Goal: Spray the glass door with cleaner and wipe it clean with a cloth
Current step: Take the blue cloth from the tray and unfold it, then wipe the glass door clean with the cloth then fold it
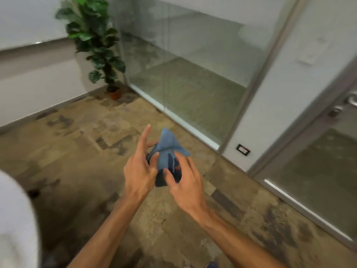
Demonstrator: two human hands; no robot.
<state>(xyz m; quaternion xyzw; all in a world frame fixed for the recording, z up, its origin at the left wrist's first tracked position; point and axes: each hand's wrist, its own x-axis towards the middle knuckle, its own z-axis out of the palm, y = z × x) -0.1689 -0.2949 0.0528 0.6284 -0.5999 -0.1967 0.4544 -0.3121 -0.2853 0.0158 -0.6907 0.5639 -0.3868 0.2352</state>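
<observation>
A crumpled blue cloth [167, 149] sits between both hands at the middle of the view, above the floor. My left hand [139, 167] grips its left side with thumb and curled fingers, the index finger pointing up. My right hand [186, 180] pinches its lower right part. A dark patch with a bit of red shows under the cloth; I cannot tell what it is. The glass door [316, 171] with a metal handle [352, 100] stands at the right edge. No spray bottle is in view.
A fixed glass panel [185, 74] in a grey frame runs from the back towards the door. A potted plant [96, 45] stands in the far corner. A wall socket [243, 149] sits low on the white post. A white rounded object [15, 219] fills the lower left.
</observation>
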